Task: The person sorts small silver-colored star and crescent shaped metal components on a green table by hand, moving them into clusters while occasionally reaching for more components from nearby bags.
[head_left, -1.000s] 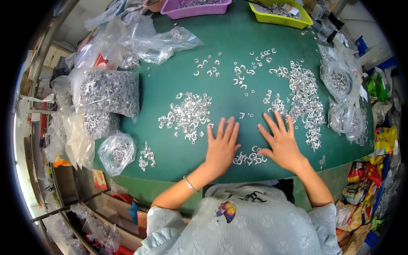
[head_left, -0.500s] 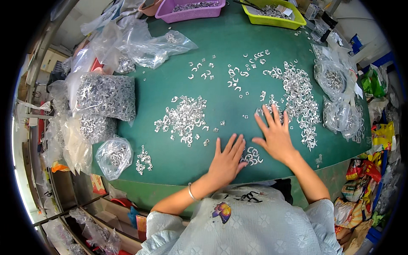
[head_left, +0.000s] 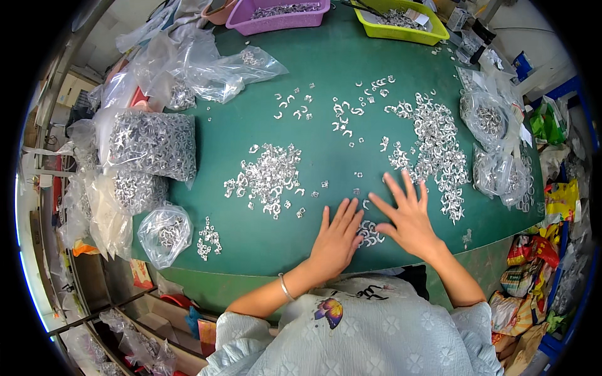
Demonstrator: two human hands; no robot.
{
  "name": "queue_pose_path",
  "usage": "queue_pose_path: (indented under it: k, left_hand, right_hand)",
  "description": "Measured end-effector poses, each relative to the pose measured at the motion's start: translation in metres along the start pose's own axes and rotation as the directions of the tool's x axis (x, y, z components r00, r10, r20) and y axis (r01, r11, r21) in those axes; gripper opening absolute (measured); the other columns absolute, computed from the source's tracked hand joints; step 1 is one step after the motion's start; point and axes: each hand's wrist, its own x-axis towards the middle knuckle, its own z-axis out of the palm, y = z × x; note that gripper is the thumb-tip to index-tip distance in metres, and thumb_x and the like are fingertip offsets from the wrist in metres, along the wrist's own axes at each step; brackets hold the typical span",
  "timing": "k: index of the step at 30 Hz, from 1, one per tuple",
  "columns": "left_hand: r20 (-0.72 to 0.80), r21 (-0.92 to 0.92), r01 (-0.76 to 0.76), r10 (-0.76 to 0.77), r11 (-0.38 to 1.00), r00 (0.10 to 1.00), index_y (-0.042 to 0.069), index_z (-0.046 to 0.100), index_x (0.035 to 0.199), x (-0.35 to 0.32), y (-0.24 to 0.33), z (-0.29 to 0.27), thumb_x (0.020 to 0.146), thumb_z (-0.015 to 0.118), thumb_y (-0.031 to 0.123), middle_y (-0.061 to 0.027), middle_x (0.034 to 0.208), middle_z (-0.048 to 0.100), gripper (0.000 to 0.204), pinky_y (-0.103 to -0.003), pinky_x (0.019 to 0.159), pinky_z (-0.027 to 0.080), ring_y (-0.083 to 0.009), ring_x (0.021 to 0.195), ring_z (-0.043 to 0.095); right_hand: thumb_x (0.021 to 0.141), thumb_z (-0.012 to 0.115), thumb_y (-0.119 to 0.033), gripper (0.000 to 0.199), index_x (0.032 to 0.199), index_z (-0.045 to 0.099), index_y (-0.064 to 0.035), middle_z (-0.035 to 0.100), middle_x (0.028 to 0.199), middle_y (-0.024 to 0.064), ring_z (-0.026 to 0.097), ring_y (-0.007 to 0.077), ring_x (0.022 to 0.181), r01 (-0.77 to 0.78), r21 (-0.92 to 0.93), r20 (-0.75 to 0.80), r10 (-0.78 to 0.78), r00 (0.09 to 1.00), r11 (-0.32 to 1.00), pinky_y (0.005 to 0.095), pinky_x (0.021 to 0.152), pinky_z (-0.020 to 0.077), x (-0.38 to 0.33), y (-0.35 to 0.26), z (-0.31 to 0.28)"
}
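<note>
My left hand (head_left: 337, 243) lies on the green table (head_left: 251, 241) with its fingers stretched out. To its right is a small heap of silvery, crescent-shaped metal pieces (head_left: 370, 234), between my two hands. My right hand (head_left: 409, 219) is spread over the table, its thumb side beside that heap; a loose piece (head_left: 365, 204) lies near its fingers. Just beyond it stretches a large, long pile of similar pieces (head_left: 439, 144). Left of my left hand sits another pile of small silvery pieces (head_left: 266, 178). Neither hand grips anything visible.
Bulging clear bags of metal parts (head_left: 152, 145) line the left side, with a small open bag (head_left: 165, 235) nearer. More bags (head_left: 492, 122) lie on the right. A purple basket (head_left: 276, 24) and a yellow-green basket (head_left: 404, 32) stand at the far edge. Scattered pieces (head_left: 342, 116) dot the middle.
My right hand has drawn nearer to me, away from the large pile's edge and toward the small heap. My left hand has barely moved.
</note>
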Motion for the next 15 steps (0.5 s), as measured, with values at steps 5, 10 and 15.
queue_pose_path:
  k: [5,10,15]
  left_hand:
    - [-0.02,0.017,-0.011,0.011,1.0,1.0,-0.003,0.041,0.137,0.02,0.003,0.003,0.091,0.057,0.02,-0.0189,0.15,0.031,0.054,-0.059,0.11,0.022,-0.0357,0.14,0.027]
    - [0.063,0.003,-0.05,0.049,0.999,0.997,-0.001,0.044,0.135,0.0,0.006,0.004,0.091,0.057,0.016,-0.0179,0.148,0.035,0.049,-0.059,0.11,0.023,-0.0357,0.14,0.028]
    - [-0.05,-0.259,-0.023,0.01,0.966,0.999,-0.002,0.048,0.13,-0.014,-0.002,0.006,0.09,0.055,0.008,-0.0197,0.145,0.036,0.042,-0.056,0.111,0.023,-0.0377,0.139,0.029]
  right_hand:
    - [0.082,0.067,-0.041,0.064,0.139,0.048,-0.0184,0.022,0.154,0.0153,0.011,0.0419,0.143,-0.12,-0.043,-0.107,0.114,0.988,0.992,0.0666,0.109,0.0114,0.009,0.008,0.009]
    - [0.08,0.069,-0.043,0.066,0.136,0.05,-0.0139,0.023,0.154,0.0151,0.012,0.0424,0.143,0.004,0.051,0.084,-0.009,0.996,0.999,0.067,0.108,0.0124,-0.016,-0.019,0.002]
    - [0.081,0.068,-0.039,0.065,0.137,0.049,-0.0133,0.023,0.154,0.0149,0.014,0.0407,0.143,0.063,0.144,0.034,-0.069,0.997,0.988,0.0663,0.109,0.0117,-0.003,-0.014,0.0]
